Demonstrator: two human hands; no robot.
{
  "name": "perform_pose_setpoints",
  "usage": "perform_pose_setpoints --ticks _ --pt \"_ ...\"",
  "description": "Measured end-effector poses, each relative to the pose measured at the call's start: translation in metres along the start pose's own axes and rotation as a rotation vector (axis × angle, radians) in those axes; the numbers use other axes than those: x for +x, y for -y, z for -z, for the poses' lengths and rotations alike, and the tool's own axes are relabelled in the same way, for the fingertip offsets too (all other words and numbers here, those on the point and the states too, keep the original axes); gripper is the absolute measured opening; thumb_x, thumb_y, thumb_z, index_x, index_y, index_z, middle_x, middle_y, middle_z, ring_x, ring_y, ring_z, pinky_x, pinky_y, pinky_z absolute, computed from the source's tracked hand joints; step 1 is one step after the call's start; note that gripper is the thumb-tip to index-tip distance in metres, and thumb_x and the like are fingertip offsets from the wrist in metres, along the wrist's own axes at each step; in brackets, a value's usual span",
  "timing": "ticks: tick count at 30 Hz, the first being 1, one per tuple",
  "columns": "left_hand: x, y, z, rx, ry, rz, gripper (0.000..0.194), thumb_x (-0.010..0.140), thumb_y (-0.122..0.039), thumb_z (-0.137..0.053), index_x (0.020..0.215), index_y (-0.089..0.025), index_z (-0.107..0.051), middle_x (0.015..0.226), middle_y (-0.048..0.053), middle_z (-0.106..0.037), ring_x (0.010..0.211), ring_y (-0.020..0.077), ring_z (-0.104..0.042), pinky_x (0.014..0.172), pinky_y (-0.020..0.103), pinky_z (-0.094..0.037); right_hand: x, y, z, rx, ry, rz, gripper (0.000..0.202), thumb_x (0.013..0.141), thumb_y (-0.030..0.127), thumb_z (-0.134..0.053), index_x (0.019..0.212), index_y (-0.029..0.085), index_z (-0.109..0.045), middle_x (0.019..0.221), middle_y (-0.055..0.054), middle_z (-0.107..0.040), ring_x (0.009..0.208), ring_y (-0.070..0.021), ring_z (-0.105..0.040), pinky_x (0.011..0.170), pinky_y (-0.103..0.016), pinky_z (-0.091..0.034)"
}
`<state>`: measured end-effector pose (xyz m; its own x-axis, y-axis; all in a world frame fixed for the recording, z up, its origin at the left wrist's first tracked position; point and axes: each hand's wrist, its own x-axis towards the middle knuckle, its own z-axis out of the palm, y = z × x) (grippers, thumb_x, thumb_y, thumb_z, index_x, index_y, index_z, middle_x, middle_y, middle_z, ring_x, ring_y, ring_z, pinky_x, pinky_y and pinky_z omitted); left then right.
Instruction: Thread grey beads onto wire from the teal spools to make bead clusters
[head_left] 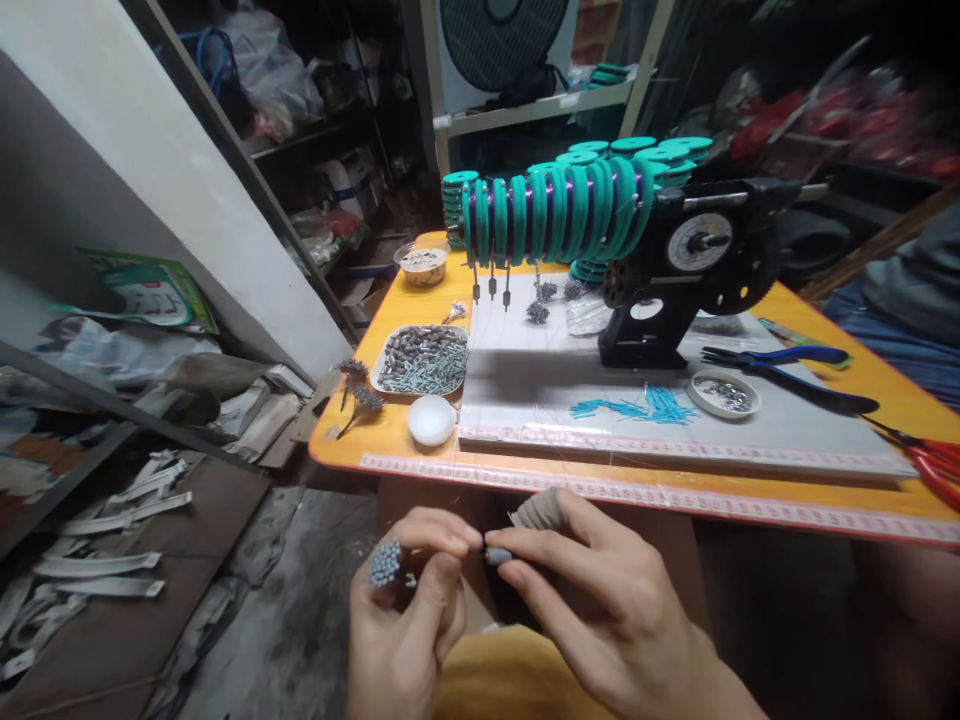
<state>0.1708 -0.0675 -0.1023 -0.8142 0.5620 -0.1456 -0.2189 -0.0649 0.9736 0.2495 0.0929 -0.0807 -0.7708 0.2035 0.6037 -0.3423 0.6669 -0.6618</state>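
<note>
My left hand (pixel 409 600) is closed around a bundle of thin grey-blue rods (pixel 384 564), seen end-on beside the index finger. Its thumb and index fingertips are pinched together in front of my right hand; whether a line runs between them is too fine to tell. Between the thumb and a finger of my right hand (pixel 607 590) sits a small dark grey cylinder (pixel 497 556), like a sinker. A ribbed grey wrap (pixel 538 510) covers one finger of that hand. Both hands are just off the front edge of the orange table (pixel 346 440), fingertips nearly touching.
A black stand with teal spools (pixel 559 210) stands on a white board (pixel 525 400). Around it are a tray of grey and blue-green pieces (pixel 424 360), a white dome (pixel 431 421), blue tubes (pixel 637 405), a dish of metal bits (pixel 724 395), blue-handled pliers (pixel 802 355) and red-handled pliers (pixel 937 475).
</note>
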Motion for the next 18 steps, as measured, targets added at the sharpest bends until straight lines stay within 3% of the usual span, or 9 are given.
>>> perform_pose_setpoints --ticks 4,6,8,11,13,15,18 --pt "-0.004 -0.024 0.001 -0.282 0.125 0.294 0.039 0.082 -0.047 -0.059 0.089 -0.016 -0.037 0.073 -0.007 -0.045 0.038 -0.0105 -0.019 0.036 0.005 -0.022 -0.001 -0.007 0.002 -0.021 0.003 0.045 0.027 0.095 0.018 -0.048 0.100 0.016 -0.074 0.090 -0.006 -0.050 0.092 0.0083 -0.042 0.082 0.001 -0.036" --pt "-0.005 -0.035 0.002 -0.273 0.209 0.345 0.040 0.082 -0.050 -0.058 0.087 -0.015 -0.038 0.069 -0.007 -0.044 0.037 -0.0102 -0.017 0.035 0.005 -0.021 -0.001 -0.009 0.004 -0.064 -0.013 0.074 0.028 0.096 0.019 -0.047 0.100 0.016 -0.074 0.095 -0.006 -0.052 0.097 0.0074 -0.045 0.088 0.000 -0.038" --pt "-0.006 -0.043 -0.002 -0.049 0.200 0.168 0.033 0.083 -0.043 -0.059 0.082 -0.012 -0.049 0.072 -0.003 -0.052 0.039 -0.0087 -0.029 0.038 0.005 -0.027 0.001 -0.008 0.006 -0.112 0.021 0.114 0.031 0.097 0.019 -0.045 0.114 0.017 -0.070 0.109 -0.005 -0.052 0.111 0.0050 -0.047 0.098 -0.001 -0.042" --pt "-0.006 -0.050 -0.014 0.468 -0.161 -0.470 0.005 0.076 -0.019 -0.068 0.074 -0.014 -0.068 0.089 0.002 -0.061 0.066 -0.0039 -0.060 0.059 0.003 -0.047 0.005 0.001 0.005 -0.093 0.103 0.110 0.037 0.095 0.017 -0.046 0.128 0.015 -0.061 0.122 -0.003 -0.050 0.123 0.0044 -0.045 0.107 0.000 -0.044" --pt "-0.006 -0.052 -0.020 0.678 -0.298 -0.761 0.014 0.070 -0.008 -0.071 0.076 -0.020 -0.073 0.092 0.001 -0.060 0.080 -0.0026 -0.064 0.071 0.002 -0.051 0.009 0.009 0.002 0.027 0.118 0.060 0.026 0.092 0.013 -0.048 0.113 0.012 -0.064 0.110 -0.002 -0.054 0.110 0.0081 -0.049 0.097 0.005 -0.045" --pt "-0.005 -0.053 -0.019 0.778 -0.230 -0.820 0.019 0.070 -0.007 -0.070 0.080 -0.022 -0.074 0.087 0.001 -0.057 0.080 -0.0035 -0.062 0.070 0.001 -0.050 0.012 0.014 -0.002 0.158 0.126 0.016 0.017 0.091 0.008 -0.047 0.093 0.009 -0.064 0.093 -0.001 -0.054 0.091 0.0101 -0.049 0.084 0.006 -0.043" --pt "0.009 -0.056 0.002 0.865 -0.121 -0.678 0.009 0.076 -0.016 -0.067 0.079 -0.020 -0.074 0.087 0.003 -0.057 0.083 -0.0031 -0.059 0.074 0.002 -0.048 0.013 0.017 -0.006 0.176 0.124 -0.042 0.020 0.090 0.004 -0.044 0.085 0.008 -0.064 0.083 -0.002 -0.052 0.080 0.0091 -0.045 0.074 0.002 -0.039"
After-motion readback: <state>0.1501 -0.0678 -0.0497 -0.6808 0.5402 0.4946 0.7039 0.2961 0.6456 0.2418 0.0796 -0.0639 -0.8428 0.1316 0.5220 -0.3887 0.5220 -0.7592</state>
